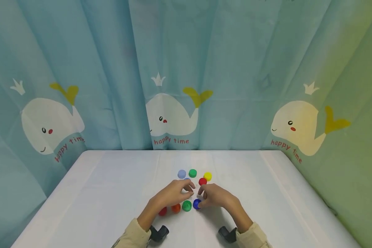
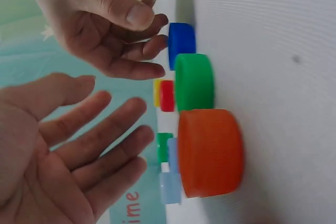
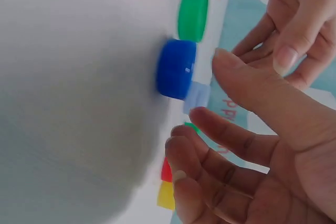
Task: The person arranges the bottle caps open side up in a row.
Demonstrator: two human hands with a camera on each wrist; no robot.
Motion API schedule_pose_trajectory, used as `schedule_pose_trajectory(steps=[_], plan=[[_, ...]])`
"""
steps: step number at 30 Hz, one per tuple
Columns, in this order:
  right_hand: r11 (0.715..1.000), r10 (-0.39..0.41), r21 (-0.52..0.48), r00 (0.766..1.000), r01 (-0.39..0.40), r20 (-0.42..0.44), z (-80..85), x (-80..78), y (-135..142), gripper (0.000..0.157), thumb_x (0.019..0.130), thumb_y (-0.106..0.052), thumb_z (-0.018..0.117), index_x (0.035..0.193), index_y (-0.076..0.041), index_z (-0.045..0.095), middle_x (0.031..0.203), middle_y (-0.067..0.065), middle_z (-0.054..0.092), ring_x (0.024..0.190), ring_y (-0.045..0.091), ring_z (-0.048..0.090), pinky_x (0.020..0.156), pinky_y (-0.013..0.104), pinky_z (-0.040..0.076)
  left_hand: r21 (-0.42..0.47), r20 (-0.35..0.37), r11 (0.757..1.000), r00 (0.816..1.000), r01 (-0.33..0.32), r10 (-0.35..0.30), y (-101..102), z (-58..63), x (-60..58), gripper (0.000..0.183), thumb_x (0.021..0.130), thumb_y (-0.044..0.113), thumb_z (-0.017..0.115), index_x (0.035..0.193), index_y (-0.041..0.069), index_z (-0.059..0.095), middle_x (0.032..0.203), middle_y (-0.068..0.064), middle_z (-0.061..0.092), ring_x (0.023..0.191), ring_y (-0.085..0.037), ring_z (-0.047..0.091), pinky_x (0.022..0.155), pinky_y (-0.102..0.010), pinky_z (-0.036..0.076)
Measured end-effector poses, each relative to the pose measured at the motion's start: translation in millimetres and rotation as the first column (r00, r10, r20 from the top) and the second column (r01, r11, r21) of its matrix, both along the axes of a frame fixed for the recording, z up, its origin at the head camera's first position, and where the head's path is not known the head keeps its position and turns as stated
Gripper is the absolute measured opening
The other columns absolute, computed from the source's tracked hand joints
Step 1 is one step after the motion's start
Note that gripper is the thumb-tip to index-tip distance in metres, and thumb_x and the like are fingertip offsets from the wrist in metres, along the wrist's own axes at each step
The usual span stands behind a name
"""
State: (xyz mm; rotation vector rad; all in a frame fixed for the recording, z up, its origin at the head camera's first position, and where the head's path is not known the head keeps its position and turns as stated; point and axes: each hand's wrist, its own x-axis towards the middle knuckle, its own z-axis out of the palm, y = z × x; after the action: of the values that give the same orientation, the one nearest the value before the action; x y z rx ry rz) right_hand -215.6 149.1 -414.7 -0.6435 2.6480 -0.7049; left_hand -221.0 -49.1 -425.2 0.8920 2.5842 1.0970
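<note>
Plastic bottle caps lie on the white table in two groups. In the near row are a red cap (image 1: pixel 162 211), an orange cap (image 2: pixel 211 153), a green cap (image 2: pixel 195 82) and a dark blue cap (image 3: pixel 177 69). My left hand (image 1: pixel 173 193) hovers over the orange and green caps with its fingers spread, holding nothing. Just beside the dark blue cap is my right hand (image 1: pixel 217 197), its thumb overlapping the cap's edge in the head view. The right wrist view shows its thumb and loosely bent fingers apart, with nothing between them.
Farther back lie two light blue caps, one (image 1: pixel 182 174) in plain sight and one partly behind my left hand, plus a second green cap (image 1: pixel 193 173), a yellow cap (image 1: pixel 207 176) and another red cap (image 1: pixel 203 181). A whale-print curtain (image 1: pixel 235 69) hangs behind the table (image 1: pixel 117 193).
</note>
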Motion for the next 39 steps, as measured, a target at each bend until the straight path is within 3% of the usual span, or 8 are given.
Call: schedule_pose_trajectory(steps=[8,13,18,24,30,34,39], plan=[[0.999,0.011,-0.033,0.994,-0.015,-0.106,9.3,-4.9,5,0.029,0.080,-0.017,0.075,0.100,0.000,0.064,0.083,0.001,0.060,0.075,0.017,0.056,0.066,0.032,0.050,0.050,-0.020,0.990,0.991,-0.130,0.131,-9,8.6,-4.3,0.024,0.087,0.019,0.069,0.106,0.005,0.062,0.096,-0.001,0.065,0.094,-0.022,0.061,0.084,-0.037,0.050],[0.999,0.016,-0.042,0.976,-0.026,-0.217,16.8,-18.0,4,0.026,0.082,-0.016,0.073,0.099,0.001,0.063,0.081,0.000,0.059,0.072,0.014,0.054,0.065,0.029,0.049,0.026,-0.034,0.975,0.975,-0.220,0.221,-14,20.6,-15.6,0.022,0.087,0.015,0.068,0.105,0.004,0.062,0.093,-0.003,0.065,0.091,-0.023,0.060,0.079,-0.035,0.052],[0.998,0.031,-0.048,0.971,-0.043,-0.239,24.6,-35.0,-5,0.024,0.083,-0.012,0.072,0.100,0.003,0.063,0.077,0.002,0.058,0.066,0.013,0.053,0.061,0.026,0.048,-0.042,-0.013,0.954,0.955,-0.296,0.295,-17,29.0,-31.6,0.022,0.086,0.011,0.069,0.104,0.001,0.062,0.089,-0.006,0.064,0.081,-0.020,0.059,0.073,-0.032,0.053],[1.000,-0.001,-0.022,0.979,-0.003,-0.203,25.6,-57.9,-23,0.023,0.083,-0.012,0.072,0.100,0.001,0.064,0.079,0.002,0.059,0.066,0.012,0.053,0.062,0.025,0.048,-0.135,-0.018,0.940,0.949,-0.314,0.315,-18,31.5,-53.5,0.022,0.083,0.007,0.071,0.102,-0.001,0.063,0.081,-0.005,0.062,0.070,-0.016,0.057,0.065,-0.028,0.052],[1.000,0.001,0.025,0.973,0.005,-0.232,22.7,-79.3,-38,0.027,0.081,-0.010,0.074,0.103,0.003,0.065,0.085,0.007,0.063,0.077,0.019,0.058,0.075,0.031,0.051,-0.191,-0.031,0.936,0.954,-0.297,0.297,-17,29.2,-72.3,0.027,0.083,0.009,0.072,0.105,-0.002,0.063,0.083,-0.006,0.063,0.072,-0.016,0.058,0.066,-0.029,0.051],[0.999,0.027,0.036,0.970,-0.019,-0.244,15.0,-88.5,-48,0.031,0.081,-0.009,0.074,0.107,0.004,0.064,0.096,0.014,0.065,0.089,0.025,0.061,0.084,0.036,0.050,-0.226,-0.049,0.930,0.957,-0.289,0.286,-14,24.0,-80.1,0.033,0.081,0.009,0.073,0.108,-0.005,0.062,0.088,-0.010,0.065,0.078,-0.020,0.061,0.070,-0.032,0.051],[0.998,0.051,0.050,0.970,-0.041,-0.239,0.8,-90.3,-62,0.033,0.082,-0.014,0.073,0.108,0.004,0.064,0.099,0.014,0.065,0.093,0.026,0.061,0.084,0.035,0.050,-0.282,-0.038,0.908,0.950,-0.309,0.311,-13,14.7,-82.6,0.036,0.080,0.010,0.075,0.108,-0.007,0.060,0.096,-0.014,0.063,0.082,-0.023,0.062,0.073,-0.033,0.051]])
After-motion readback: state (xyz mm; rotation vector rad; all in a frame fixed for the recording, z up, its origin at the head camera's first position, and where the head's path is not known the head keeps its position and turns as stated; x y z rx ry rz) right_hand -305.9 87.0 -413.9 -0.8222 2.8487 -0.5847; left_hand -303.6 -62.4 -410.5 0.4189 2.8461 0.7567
